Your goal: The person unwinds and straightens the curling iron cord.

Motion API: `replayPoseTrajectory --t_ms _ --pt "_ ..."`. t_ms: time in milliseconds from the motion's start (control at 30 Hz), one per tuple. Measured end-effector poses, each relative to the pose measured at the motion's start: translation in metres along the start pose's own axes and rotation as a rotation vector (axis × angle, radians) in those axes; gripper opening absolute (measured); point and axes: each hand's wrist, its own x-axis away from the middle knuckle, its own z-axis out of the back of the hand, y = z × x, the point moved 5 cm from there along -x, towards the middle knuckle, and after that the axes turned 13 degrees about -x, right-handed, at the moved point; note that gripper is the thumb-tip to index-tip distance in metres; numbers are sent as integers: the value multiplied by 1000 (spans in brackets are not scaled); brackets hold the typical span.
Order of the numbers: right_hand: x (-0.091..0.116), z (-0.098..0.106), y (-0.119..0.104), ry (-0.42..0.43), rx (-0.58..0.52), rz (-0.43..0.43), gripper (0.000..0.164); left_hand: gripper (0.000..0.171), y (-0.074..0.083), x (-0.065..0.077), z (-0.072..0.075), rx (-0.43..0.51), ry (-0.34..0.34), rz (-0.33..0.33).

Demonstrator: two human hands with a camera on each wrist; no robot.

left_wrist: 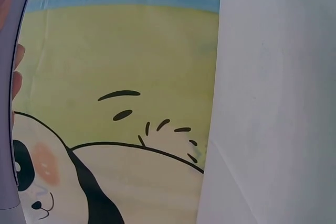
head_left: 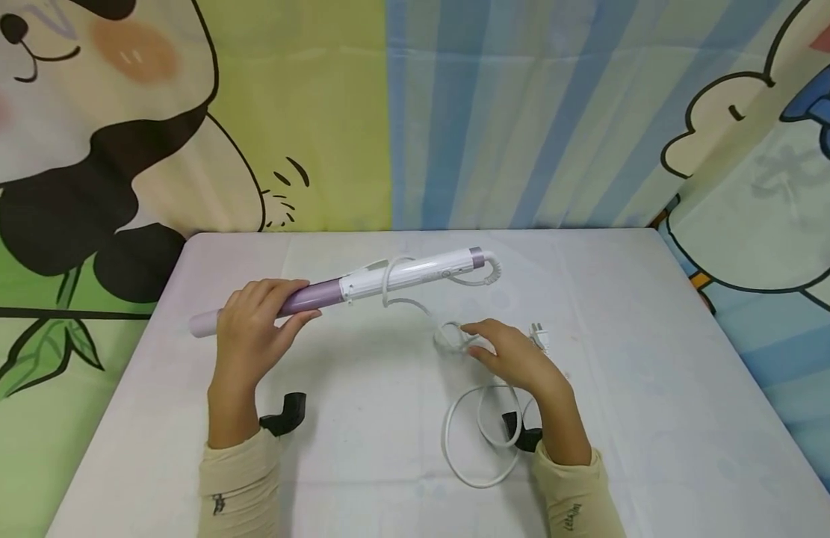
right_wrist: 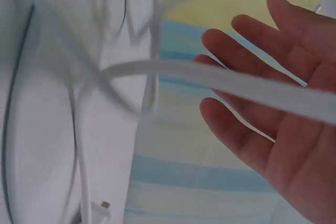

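In the head view a curling iron (head_left: 421, 273) with a white handle and purple barrel is held up at a slant, handle end to the right. My left hand (head_left: 249, 325) grips its barrel, thumb on the near side; the left wrist view catches the purple barrel (left_wrist: 6, 129) at its left edge, with fingertips behind. A white cord (head_left: 478, 486) leaves the handle, winds round it and drops in loops. Beside these loops my right hand (head_left: 518, 359) hovers with loosely spread fingers. The right wrist view has the cord (right_wrist: 252, 87) crossing in front of the fingers.
A two-pin plug (head_left: 539, 336) shows just beyond the right hand. Both wrists carry black mounts (head_left: 290, 411). The white-covered table (head_left: 361, 448) meets a printed cartoon curtain (head_left: 334, 112) at the back, and more curtain hangs at the sides.
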Motion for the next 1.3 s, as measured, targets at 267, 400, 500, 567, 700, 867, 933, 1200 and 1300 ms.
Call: replayPoseTrajectory --t_ms 267,400,500,567,700,867,933,1200,1300 --pt "6 15 -9 153 -19 86 55 43 9 -3 -3 5 -9 -20" --pt "-2 4 -13 120 -43 112 62 42 17 -4 -4 18 18 -47" --pt "-11 -11 -14 37 -73 112 66 41 22 -3 -7 26 20 -61" --pt "-15 -21 -15 -21 -81 105 67 41 24 -3 -9 28 16 -64" --pt "-17 -31 -21 -63 -77 96 65 41 25 -2 -14 15 5 -58" --pt "-10 -24 -34 23 -61 167 45 42 22 -1 -17 -31 0 -56" --pt "-6 -18 -39 82 -60 229 34 42 22 -2 -19 -53 -10 -67" --pt "15 20 -44 487 -69 463 26 43 21 0 -21 -39 -74 -177" --pt "21 37 -34 634 -56 421 25 43 18 0 -18 4 -82 -185"
